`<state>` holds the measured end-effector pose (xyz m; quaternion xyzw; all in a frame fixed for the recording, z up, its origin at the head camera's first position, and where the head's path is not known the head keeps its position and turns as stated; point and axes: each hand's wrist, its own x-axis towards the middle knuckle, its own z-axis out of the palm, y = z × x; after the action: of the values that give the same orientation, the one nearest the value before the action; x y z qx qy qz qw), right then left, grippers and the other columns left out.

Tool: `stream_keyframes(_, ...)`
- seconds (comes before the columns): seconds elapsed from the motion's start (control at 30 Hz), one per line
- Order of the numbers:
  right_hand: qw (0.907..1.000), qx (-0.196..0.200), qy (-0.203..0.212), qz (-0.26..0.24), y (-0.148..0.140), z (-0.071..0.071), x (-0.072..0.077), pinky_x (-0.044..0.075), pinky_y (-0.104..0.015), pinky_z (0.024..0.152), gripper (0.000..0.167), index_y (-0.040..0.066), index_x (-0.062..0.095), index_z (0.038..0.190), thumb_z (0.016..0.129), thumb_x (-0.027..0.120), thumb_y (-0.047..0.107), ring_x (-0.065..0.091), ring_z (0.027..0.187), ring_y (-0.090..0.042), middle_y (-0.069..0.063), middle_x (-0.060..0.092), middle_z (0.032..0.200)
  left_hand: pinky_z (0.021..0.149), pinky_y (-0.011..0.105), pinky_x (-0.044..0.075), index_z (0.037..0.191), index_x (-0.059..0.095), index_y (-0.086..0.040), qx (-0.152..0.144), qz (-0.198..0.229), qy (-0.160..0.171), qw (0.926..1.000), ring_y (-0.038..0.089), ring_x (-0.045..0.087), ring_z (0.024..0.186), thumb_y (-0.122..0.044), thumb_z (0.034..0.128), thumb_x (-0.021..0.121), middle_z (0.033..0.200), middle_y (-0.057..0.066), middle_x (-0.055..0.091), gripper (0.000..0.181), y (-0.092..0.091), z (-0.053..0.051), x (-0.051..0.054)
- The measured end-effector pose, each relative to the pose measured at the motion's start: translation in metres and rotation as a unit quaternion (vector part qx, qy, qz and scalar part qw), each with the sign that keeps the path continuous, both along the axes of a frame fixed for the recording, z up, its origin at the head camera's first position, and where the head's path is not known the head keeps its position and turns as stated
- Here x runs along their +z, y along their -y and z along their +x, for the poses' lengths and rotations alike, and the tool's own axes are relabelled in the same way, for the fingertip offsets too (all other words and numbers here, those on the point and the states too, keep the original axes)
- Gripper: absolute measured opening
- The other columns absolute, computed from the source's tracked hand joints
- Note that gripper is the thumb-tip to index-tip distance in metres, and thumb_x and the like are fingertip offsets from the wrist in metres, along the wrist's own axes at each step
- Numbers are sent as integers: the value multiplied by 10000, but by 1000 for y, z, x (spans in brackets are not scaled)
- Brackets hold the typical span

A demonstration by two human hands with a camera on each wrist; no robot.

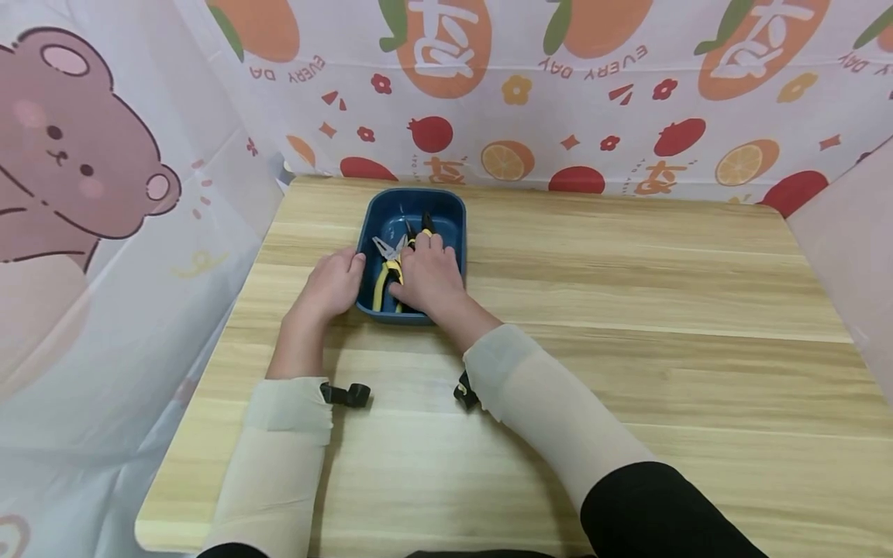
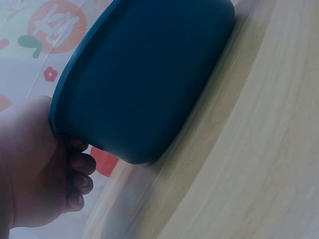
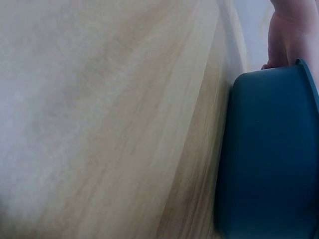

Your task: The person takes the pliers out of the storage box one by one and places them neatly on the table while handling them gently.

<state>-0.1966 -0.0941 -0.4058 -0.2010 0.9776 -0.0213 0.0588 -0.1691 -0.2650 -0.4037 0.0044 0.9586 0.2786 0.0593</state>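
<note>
1. Pliers with yellow handles (image 1: 380, 284) lie inside a blue bin (image 1: 394, 318), their metal nose spread and pointing toward the far end.
2. Another tool, black with some yellow (image 1: 427, 222), sits beside them at the bin's far part, partly covered by fingers.
3. Of the hands, the right hand (image 1: 432, 271) reaches down into the bin over the tools; whether it grasps one cannot be told.
4. The left hand (image 1: 331, 282) grips the bin's left rim, thumb on top, fingers curled underneath outside.
5. The bin rests on the wood-grain worktop (image 1: 628, 310), near its far edge.
6. Pale sleeves cover both forearms, a small black device (image 1: 346, 394) at the left cuff.
7. Behind hangs a fruit-printed cloth (image 1: 516, 93); to the left, a bear-printed one (image 1: 77, 139).
</note>
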Motion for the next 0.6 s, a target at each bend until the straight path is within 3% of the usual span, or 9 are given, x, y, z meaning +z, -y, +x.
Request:
stream_keyframes(0.23,9990,46,-267,-344,-4,0,1,390,-333,818,646,154,622,1265,855,600,652,360,1031,-221,-29,431,1158,1025,573,367,1076,564,-1,-22,-24,-47,10000,426,502,1228,-328,1073,239,1241,244,582,461,-1,-1,2)
stream_keyframes(0.37,9979,-31,-280,-577,-5,0,2,371,-316,769,667,124,613,1268,849,612,643,351,999,-215,-25,414,1123,1017,569,371,1088,558,-2,-9,-30,43,10000,404,506,1201,-340,1073,226,1228,235,575,474,-1,-1,1)
stream_keyframes(0.6,9962,154,-245,-827,-3,0,2,388,-357,873,669,128,531,1348,871,614,588,379,1079,-217,-25,477,1243,1001,563,382,1081,553,-5,23,-7,104,9999,392,516,1162,-364,1070,211,1200,234,577,495,1,0,0)
